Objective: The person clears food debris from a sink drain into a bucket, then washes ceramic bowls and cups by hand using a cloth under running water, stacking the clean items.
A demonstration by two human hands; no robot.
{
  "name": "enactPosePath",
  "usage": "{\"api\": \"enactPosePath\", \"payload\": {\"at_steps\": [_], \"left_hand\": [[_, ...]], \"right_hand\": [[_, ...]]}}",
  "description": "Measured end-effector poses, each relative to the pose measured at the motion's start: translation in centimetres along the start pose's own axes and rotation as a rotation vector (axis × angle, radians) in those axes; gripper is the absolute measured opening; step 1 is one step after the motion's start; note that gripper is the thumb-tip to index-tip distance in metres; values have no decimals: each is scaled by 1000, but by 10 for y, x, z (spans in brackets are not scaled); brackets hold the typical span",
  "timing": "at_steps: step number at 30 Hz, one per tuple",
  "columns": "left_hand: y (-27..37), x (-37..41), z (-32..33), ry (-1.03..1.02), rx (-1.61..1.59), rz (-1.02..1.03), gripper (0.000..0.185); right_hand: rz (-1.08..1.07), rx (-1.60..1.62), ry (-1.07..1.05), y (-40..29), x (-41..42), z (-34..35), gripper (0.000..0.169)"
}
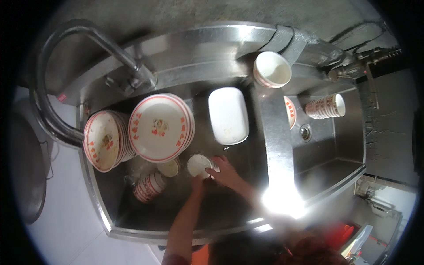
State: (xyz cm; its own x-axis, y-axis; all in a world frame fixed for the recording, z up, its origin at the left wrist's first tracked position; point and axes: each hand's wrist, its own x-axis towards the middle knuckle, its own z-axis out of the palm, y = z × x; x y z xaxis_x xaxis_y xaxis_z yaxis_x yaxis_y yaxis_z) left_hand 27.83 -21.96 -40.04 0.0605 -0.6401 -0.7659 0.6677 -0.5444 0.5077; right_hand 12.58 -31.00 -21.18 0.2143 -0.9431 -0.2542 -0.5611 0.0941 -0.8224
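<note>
Low in the left sink basin [132, 217], a small white bowl [198, 163] is between my two hands. My right hand [226, 171] grips its right side, with the thumb over the rim. My left hand [197, 183] holds the near side; its fingers are mostly hidden. Left of the bowl lie a small round dish [169, 168] and a tipped stack of red-patterned bowls [149, 187]. Behind them are a stack of red-rimmed plates [159, 127] and a leaning stack of soiled plates [102, 140]. A white rectangular dish [228, 116] rests farther back.
A curved metal faucet [41, 99] arches at the left. White bowls [273, 70] stand on the steel divider [276, 132]. The right basin holds a bowl stack lying sideways [324, 106], a partly hidden plate [290, 112] and a drain [305, 133].
</note>
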Motion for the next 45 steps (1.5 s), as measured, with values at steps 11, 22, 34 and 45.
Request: {"api": "enactPosePath", "payload": {"at_steps": [11,22,34,45], "left_hand": [[106,-78,38,144,768,619,31],[145,-150,130,-238,831,1161,36],[159,-155,258,-419,512,726,55],[196,-95,388,-440,656,427,54]], "right_hand": [[236,954,244,-23,123,-262,59],[-365,-292,613,-58,13,-176,62],[-231,72,332,-52,-3,-183,48],[186,242,265,-40,79,-263,72]]}}
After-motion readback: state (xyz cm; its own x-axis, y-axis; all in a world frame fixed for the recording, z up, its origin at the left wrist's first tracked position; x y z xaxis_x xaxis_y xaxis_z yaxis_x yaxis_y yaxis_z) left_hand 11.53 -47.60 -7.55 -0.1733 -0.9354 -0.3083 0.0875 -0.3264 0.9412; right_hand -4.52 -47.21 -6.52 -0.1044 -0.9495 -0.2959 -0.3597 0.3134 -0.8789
